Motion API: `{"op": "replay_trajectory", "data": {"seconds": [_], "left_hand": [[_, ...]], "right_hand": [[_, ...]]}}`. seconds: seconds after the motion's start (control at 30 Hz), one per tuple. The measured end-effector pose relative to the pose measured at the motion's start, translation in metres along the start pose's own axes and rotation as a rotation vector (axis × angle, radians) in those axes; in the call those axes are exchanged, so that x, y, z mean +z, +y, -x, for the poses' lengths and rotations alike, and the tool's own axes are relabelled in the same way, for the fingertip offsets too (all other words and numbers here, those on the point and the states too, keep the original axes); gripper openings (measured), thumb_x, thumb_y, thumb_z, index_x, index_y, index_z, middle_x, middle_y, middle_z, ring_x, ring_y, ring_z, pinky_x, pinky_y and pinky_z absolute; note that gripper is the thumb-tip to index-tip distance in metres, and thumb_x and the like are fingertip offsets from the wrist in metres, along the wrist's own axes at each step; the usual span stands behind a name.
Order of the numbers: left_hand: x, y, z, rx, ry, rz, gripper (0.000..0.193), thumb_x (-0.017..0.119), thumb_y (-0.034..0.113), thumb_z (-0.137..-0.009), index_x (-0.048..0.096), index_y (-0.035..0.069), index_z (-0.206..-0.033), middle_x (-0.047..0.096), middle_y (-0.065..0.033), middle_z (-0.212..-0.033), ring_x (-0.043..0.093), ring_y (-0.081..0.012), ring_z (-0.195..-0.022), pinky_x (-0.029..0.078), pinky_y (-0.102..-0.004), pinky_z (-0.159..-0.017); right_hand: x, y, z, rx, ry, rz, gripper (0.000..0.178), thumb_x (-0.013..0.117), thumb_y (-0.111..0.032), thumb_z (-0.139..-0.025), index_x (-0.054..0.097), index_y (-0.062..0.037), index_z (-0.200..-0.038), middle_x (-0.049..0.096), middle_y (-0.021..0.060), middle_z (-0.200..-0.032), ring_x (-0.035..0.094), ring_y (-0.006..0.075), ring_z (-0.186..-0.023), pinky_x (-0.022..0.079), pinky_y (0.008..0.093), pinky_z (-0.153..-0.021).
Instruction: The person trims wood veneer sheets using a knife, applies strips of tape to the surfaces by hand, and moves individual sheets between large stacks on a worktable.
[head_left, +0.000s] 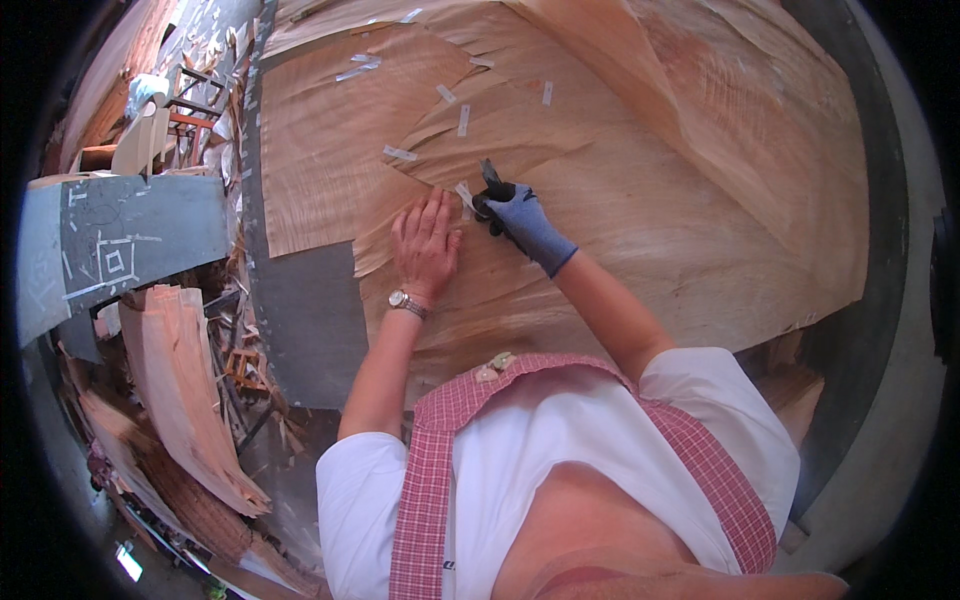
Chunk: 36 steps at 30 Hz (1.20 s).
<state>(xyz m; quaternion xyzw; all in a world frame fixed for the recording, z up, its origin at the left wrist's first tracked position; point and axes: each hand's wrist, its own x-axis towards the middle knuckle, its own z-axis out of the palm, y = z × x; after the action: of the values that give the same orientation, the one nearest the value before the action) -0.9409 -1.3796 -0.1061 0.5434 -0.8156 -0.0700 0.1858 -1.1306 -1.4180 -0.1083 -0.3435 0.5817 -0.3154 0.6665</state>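
A large thin sheet of brown wood veneer [640,230] with wavy grain lies over a dark table. Bare and palm down, my left hand [428,240] rests flat on it, fingers stretched forward beside a seam. Just to its right is my right hand [525,222], in a blue-grey glove with black fingers, closed around a dark narrow tool [488,172] that sticks up past the fingers; its exact kind is unclear. A short strip of white tape [464,195] lies between the two hands. More tape strips [400,153] cross the seams and splits farther off.
Another veneer piece [330,150] covers the far left. The dark tabletop [310,320] shows at the near left. Beyond its left edge are a grey board [150,235] with chalk-like marks, curved veneer offcuts [180,390] and scraps. A loose, rippled veneer sheet [720,100] lies at the far right.
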Motion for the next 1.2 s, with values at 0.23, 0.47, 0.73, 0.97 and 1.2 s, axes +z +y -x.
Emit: {"op": "replay_trajectory", "data": {"seconds": [0.23,0.47,0.73,0.97,1.2], "left_hand": [[0.0,0.001,-0.018,0.119,-0.084,0.001,0.057,0.061,0.023,-0.083,0.051,0.016,-0.138,0.046,0.005,-0.145,0.048,-0.0241,-0.115,0.032,-0.0407,-0.101],[0.005,-0.002,-0.019,0.162,-0.067,-0.106,0.059,0.067,0.029,-0.079,0.055,0.016,-0.135,0.05,0.0026,-0.141,0.048,-0.0238,-0.115,0.034,-0.0427,-0.095],[-0.004,0.0,-0.022,0.194,-0.12,-0.075,0.068,0.069,0.03,-0.075,0.049,0.017,-0.139,0.056,-0.0003,-0.129,0.049,-0.0232,-0.112,0.035,-0.043,-0.093],[0.003,-0.098,-0.168,0.309,0.053,-0.086,0.068,0.064,0.032,-0.082,0.043,0.014,-0.144,0.049,-0.0112,-0.134,0.045,-0.0286,-0.121,0.031,-0.0491,-0.1],[-0.023,-0.26,-0.314,0.003,-0.154,-0.537,0.103,0.053,0.076,-0.076,0.029,0.009,-0.15,0.029,-0.0079,-0.156,0.012,-0.023,-0.148,0.004,-0.0518,-0.119]], "right_hand": [[0.002,0.015,-0.008,-0.043,0.025,0.025,0.016,0.066,-0.019,-0.085,0.067,-0.0028,-0.085,0.066,0.0071,-0.071,0.062,0.0145,-0.06,0.049,0.0293,-0.051],[-0.005,-0.016,-0.036,-0.481,-0.022,1.089,0.024,0.063,-0.025,-0.079,0.067,-0.0026,-0.087,0.068,0.0217,-0.083,0.066,0.038,-0.072,0.053,0.0435,-0.07],[-0.054,-0.102,-0.038,-0.163,-0.52,0.725,0.019,0.064,-0.025,-0.083,0.066,-0.0075,-0.09,0.067,0.0074,-0.076,0.061,0.0188,-0.059,0.047,0.0313,-0.052],[-0.086,-0.138,-0.053,-0.115,-0.366,0.153,0.023,0.068,-0.032,-0.086,0.065,-0.011,-0.094,0.059,-0.0041,-0.072,0.049,0.0037,-0.057,0.035,0.0189,-0.045],[-0.064,-0.177,-0.116,-0.125,-0.327,0.162,0.021,0.068,-0.028,-0.088,0.066,-0.0084,-0.095,0.064,-0.0001,-0.076,0.051,0.0043,-0.057,0.037,0.0192,-0.047]]}}
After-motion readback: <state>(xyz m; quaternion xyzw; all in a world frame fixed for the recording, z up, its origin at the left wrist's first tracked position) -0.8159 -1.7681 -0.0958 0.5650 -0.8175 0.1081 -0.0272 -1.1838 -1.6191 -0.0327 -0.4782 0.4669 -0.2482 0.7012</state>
